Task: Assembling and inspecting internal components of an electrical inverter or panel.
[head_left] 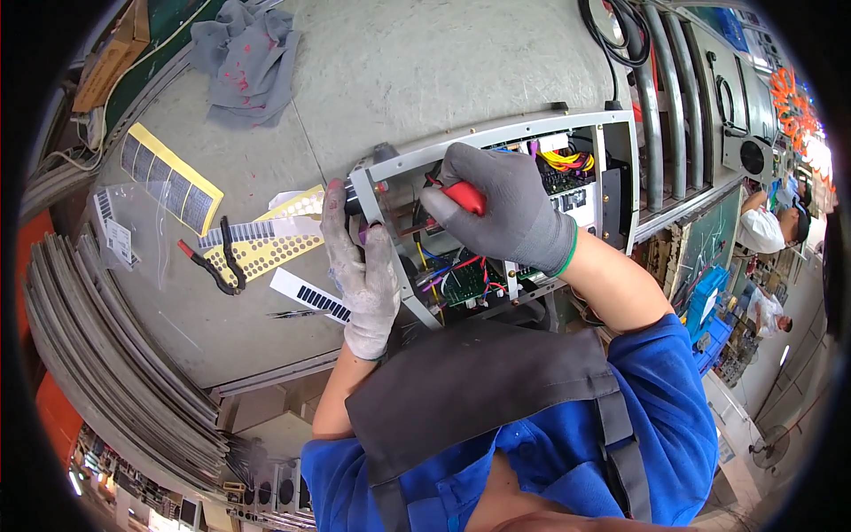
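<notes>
An open metal equipment chassis (486, 134) lies on the workbench, with green circuit boards and coloured wires inside. My right hand (510, 202), in a dark grey glove, is closed around a red-handled tool (464, 197) over the chassis's left part. The tool's working end is hidden, so its exact kind cannot be made out. At the chassis's left end, my left hand (362, 275) wears a worn pale glove. Its fingers are stretched out and apart, touching the end panel beside a black knob (353, 200).
Left of the chassis lie yellow sticker sheets (173, 177), a white label strip (310, 295) and black-and-red handled pliers (213, 266). A grey rag (244, 62) is farther back. Metal rollers (676, 106) run along the right. Black cable (616, 35) lies coiled at the back. Other people (764, 229) are in the right background.
</notes>
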A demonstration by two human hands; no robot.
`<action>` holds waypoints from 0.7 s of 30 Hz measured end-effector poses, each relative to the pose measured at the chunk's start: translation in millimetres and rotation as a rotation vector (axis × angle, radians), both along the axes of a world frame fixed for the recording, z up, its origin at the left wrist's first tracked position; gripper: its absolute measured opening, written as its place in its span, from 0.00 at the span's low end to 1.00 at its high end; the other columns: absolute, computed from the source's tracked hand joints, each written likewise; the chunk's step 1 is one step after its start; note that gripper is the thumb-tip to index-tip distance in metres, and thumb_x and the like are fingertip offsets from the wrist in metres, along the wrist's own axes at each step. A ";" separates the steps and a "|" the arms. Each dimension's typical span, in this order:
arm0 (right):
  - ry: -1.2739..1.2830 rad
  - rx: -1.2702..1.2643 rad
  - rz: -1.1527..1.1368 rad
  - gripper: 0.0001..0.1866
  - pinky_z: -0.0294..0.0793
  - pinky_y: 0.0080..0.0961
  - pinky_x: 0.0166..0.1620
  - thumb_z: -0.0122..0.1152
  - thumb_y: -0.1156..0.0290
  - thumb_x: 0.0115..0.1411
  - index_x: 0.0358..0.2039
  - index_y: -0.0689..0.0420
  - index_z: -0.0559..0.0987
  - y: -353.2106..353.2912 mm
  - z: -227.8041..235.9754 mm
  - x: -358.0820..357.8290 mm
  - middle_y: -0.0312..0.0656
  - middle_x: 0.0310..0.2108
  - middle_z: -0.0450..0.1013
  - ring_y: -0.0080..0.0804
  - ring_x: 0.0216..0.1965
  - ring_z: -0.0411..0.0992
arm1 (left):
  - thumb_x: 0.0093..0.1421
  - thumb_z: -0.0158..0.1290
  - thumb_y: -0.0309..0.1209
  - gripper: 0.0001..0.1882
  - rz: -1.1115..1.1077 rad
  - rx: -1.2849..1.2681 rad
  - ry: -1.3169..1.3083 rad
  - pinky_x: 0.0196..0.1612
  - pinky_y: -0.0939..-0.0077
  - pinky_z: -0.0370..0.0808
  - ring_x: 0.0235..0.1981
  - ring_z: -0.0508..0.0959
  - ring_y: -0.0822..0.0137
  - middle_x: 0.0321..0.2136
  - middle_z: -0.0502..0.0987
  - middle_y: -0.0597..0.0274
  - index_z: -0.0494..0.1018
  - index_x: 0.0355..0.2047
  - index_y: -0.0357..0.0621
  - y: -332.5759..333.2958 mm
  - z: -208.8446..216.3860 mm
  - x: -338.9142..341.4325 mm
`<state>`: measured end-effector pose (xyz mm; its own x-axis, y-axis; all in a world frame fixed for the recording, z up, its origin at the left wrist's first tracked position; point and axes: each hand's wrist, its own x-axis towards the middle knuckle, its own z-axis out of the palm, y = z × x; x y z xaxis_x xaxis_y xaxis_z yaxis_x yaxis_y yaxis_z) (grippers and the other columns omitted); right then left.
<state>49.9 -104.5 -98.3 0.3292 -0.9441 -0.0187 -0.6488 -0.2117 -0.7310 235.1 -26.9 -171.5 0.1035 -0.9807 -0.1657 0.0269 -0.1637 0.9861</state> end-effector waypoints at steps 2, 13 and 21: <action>0.002 0.005 -0.006 0.12 0.72 0.32 0.27 0.69 0.68 0.55 0.26 0.57 0.73 -0.1 -1.0 0.2 0.45 0.19 0.70 0.44 0.21 0.73 | 0.66 0.45 0.26 0.33 0.003 -0.010 -0.024 0.69 0.59 0.56 0.67 0.58 0.56 0.69 0.52 0.47 0.49 0.70 0.33 -0.3 0.1 -0.6; -0.042 -0.101 0.071 0.13 0.73 0.36 0.29 0.66 0.62 0.56 0.28 0.57 0.73 0.9 -10.9 -6.8 0.45 0.24 0.74 0.40 0.25 0.76 | 0.69 0.48 0.32 0.33 0.045 0.022 0.185 0.66 0.63 0.59 0.65 0.62 0.58 0.69 0.52 0.51 0.50 0.70 0.35 -1.8 2.6 -9.7; -0.758 0.077 -0.746 0.09 0.67 0.19 0.38 0.62 0.68 0.54 0.30 0.55 0.71 54.6 48.2 -151.5 0.32 0.28 0.67 0.20 0.30 0.66 | 0.62 0.56 0.34 0.36 -0.027 -0.300 -0.700 0.66 0.52 0.58 0.65 0.61 0.44 0.64 0.61 0.40 0.57 0.66 0.33 -4.8 16.6 -9.7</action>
<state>-101.6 -49.9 -50.1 -0.3811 -0.9167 -0.1202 0.0349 0.1156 -0.9927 225.4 -31.7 -154.9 0.0614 -0.9771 0.2037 -0.6214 0.1223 0.7739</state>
